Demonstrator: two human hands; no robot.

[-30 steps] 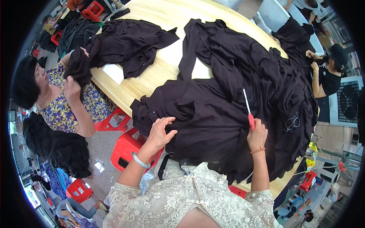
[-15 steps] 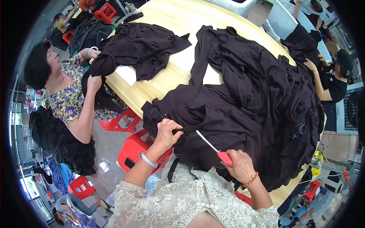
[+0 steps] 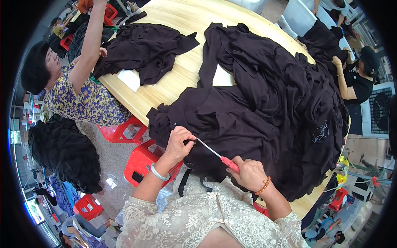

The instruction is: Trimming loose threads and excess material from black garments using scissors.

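Note:
Near the table's front edge, my left hand (image 3: 178, 145) pinches the edge of a dark garment (image 3: 225, 118) between thumb and fingers. My right hand (image 3: 250, 173) grips a red-handled tool (image 3: 230, 164) with a long, thin metal shaft; it resembles a screwdriver. The shaft slants up to the left, and its tip meets the cloth at my left fingertips. Those fingers partly hide the exact contact. A small pale dot, perhaps a button, shows on the cloth just above my left hand.
More dark garments heap across the table (image 3: 173, 18), with a tangle of pale thread (image 3: 321, 132) at right. A co-worker in a flowered top (image 3: 82, 97) sits at left, another in black (image 3: 359, 78) at right. Red stools (image 3: 138, 163) and a dark cloth pile (image 3: 64, 155) are on the left.
My right hand has moved left, bringing the tool's tip from apart to my left fingertips. The co-worker at left has let go of the dark cloth with one hand and raised that arm.

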